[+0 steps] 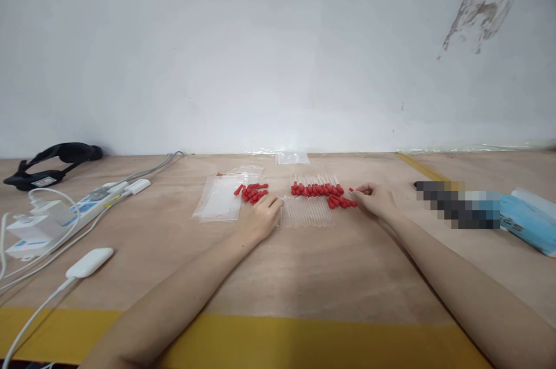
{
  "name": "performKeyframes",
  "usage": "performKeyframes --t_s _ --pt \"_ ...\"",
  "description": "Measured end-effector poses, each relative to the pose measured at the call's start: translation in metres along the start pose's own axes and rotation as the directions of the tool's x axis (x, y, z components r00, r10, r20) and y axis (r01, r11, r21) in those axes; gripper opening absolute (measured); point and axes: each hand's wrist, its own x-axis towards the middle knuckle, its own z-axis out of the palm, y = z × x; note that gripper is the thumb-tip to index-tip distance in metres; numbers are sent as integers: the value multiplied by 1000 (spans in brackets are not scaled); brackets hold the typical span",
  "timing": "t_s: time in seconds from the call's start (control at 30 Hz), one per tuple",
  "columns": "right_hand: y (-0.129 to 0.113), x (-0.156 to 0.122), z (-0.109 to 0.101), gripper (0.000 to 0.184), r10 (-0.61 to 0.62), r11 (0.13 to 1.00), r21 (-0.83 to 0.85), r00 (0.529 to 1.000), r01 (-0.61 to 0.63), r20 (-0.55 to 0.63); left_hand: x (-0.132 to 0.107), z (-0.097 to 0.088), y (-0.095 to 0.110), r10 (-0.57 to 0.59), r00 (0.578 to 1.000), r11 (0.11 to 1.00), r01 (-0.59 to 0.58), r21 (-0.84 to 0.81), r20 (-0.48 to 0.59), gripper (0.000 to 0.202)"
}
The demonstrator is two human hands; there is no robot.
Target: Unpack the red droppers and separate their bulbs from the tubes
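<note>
My right hand [377, 200] pinches a small red rubber bulb [351, 190] between thumb and finger. Below and left of it lies a loose pile of red bulbs [341, 202]. Curled fingers of my left hand [264, 216] rest at the left end of a row of clear thin tubes [307, 212]; what they grip, if anything, is hidden. Beyond that row, several droppers [317, 188] lie side by side, red bulbs toward me and clear tubes pointing away. Another heap of red bulbs [252, 191] sits just past my left hand.
Clear zip bags [218, 198] lie left of the bulbs, and another bag [293, 158] is against the wall. A power strip [87, 211] with cables, a white device [90, 263] and a black strap [61, 154] occupy the left. A blue packet [527, 223] is at right.
</note>
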Motion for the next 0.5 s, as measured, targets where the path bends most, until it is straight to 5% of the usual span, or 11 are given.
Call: performKeyframes --t_s 0.5 --pt "8 4 1 31 15 1000 -18 977 -12 214 -4 -6 19 7 987 980 24 -196 158 26"
